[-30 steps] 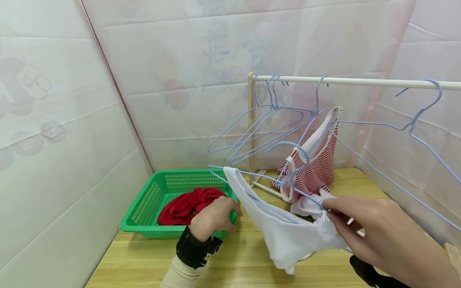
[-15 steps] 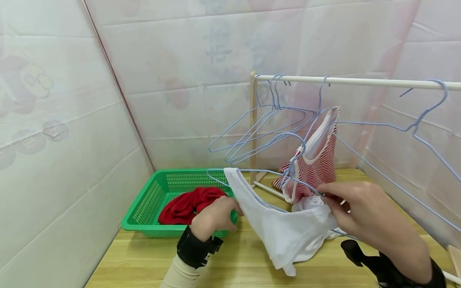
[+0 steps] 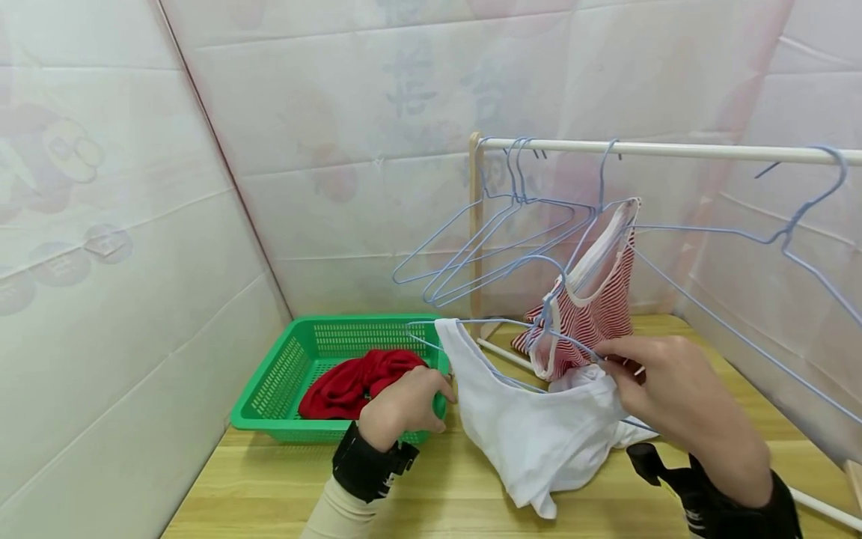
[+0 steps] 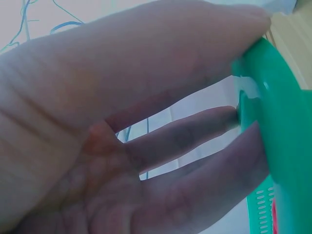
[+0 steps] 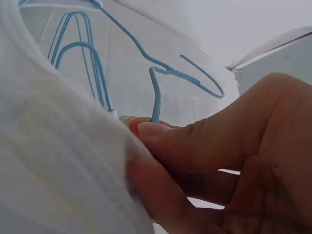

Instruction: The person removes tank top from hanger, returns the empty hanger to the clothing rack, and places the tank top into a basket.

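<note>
My right hand (image 3: 680, 404) pinches one arm of a blue wire hanger (image 3: 501, 322) between thumb and fingers. A white sleeveless top (image 3: 532, 434) hangs from this hanger, one strap over its left arm. In the right wrist view the hanger (image 5: 156, 97) runs down to my thumb and fingertips, and the white cloth (image 5: 63, 146) lies against my fingers. My left hand (image 3: 404, 404) holds the near right corner of a green basket (image 3: 323, 432). In the left wrist view its thumb and fingers meet the basket's rim (image 4: 278, 107) from both sides. Red cloth (image 3: 357, 385) lies in the basket.
A white rail (image 3: 673, 150) on a wooden post (image 3: 476, 247) carries several blue hangers. A red-and-white striped garment (image 3: 599, 322) hangs behind the white top. More white cloth (image 3: 629, 434) lies on the wooden table (image 3: 269, 479) beneath. Printed sheeting walls stand behind and beside the table.
My right hand has moved slightly left and away from me, still pinching the hanger. The hanger's hook and the white top have turned with it. The left hand stays on the basket.
</note>
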`<state>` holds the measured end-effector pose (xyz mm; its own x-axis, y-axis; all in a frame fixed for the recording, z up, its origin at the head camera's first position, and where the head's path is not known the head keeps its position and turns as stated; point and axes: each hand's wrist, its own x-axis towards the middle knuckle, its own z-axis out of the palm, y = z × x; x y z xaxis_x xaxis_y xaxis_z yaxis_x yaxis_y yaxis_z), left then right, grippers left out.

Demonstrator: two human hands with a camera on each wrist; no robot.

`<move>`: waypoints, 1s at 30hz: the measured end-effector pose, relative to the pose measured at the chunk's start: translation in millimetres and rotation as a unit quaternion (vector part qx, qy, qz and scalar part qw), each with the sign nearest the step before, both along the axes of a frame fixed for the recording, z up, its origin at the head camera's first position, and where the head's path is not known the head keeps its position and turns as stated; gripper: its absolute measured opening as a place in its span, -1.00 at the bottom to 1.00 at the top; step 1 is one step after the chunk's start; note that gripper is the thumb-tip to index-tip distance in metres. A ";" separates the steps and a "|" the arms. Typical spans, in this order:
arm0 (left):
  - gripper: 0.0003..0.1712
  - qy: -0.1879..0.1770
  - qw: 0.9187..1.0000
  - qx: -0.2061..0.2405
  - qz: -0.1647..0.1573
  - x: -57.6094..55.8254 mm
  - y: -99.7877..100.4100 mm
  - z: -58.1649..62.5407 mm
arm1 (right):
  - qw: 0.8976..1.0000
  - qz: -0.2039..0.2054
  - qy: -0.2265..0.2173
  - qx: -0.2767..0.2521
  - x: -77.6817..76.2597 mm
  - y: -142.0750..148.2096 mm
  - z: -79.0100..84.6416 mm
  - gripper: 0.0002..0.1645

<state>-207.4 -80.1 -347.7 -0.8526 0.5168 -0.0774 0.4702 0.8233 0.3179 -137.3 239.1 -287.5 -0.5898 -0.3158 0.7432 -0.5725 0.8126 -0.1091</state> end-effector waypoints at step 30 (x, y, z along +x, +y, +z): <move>-0.60 0.269 0.929 0.235 -0.099 -1.2 -17.8 19.5 | 0.999 -0.001 -0.033 0.040 -14.0 7.2 -7.2 -0.63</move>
<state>-208.7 -97.9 -328.2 -0.5879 0.5363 0.6056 0.7919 0.5343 0.2955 -151.4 246.3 -294.7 -0.6383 -0.3714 0.6743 -0.5640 0.8218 -0.0811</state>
